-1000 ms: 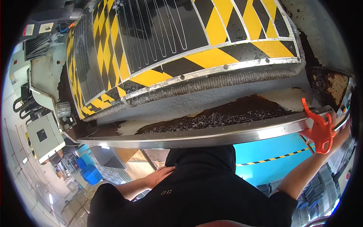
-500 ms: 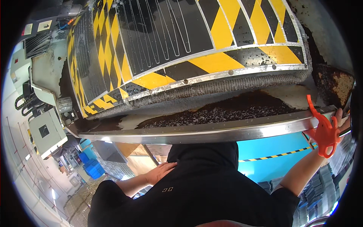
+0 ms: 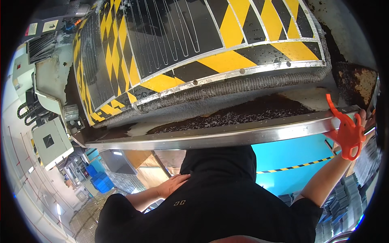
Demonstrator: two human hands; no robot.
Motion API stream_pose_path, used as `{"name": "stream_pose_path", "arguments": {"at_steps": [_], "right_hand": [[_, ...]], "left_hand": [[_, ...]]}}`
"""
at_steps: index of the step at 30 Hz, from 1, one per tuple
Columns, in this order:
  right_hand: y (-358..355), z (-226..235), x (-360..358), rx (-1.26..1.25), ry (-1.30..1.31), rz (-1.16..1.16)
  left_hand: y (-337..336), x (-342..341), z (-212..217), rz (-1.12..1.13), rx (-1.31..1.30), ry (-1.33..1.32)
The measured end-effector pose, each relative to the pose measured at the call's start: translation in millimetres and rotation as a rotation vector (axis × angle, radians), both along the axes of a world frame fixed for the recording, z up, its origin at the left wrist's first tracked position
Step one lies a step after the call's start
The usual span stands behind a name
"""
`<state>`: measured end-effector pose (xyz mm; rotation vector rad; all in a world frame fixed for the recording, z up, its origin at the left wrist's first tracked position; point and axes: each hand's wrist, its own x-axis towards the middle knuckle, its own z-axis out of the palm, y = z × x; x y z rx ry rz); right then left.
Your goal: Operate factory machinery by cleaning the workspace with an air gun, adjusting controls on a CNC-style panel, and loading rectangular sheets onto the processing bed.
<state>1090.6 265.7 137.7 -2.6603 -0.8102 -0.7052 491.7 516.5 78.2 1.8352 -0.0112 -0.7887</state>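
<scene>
Orange-red plastic piece (image 3: 348,131) is overlapping the right end of the steel rail (image 3: 227,135). Right hand (image 3: 368,122) is showing just behind it, partly hidden; grip cannot be told. Left hand (image 3: 173,185) is lying released against the black garment (image 3: 219,194). Beyond the rail, a yellow-and-black striped cover (image 3: 227,61) is spanning the machine.

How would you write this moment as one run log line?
left hand: at shirt | right hand: at right end of rail, behind orange tool, grip unclear | striped panel: beyond rail
</scene>
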Motion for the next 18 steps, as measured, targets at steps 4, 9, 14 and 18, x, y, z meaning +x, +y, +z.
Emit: {"name": "stream_pose_path", "arguments": {"at_steps": [4, 9, 14, 18], "right_hand": [[-0.4, -5.8, 0.8, 0.130, 0.085, -0.112], [-26.5, -10.2, 8.8, 0.199, 0.143, -0.047], [-29.7, -29.9, 5.2, 0.169, 0.079, -0.052], [-24.3, -15.2, -7.9, 0.165, 0.147, -0.077]], "left_hand": [[0.6, 5.0, 4.0, 0.010, 0.000, 0.031], [-8.5, -23.3, -7.4, -0.004, 0.052, -0.083], [-3.5, -17.6, -20.2, 0.067, -0.013, 0.094], [-2.6, -22.5, -22.7, 0.073, 0.016, 0.078]]}}
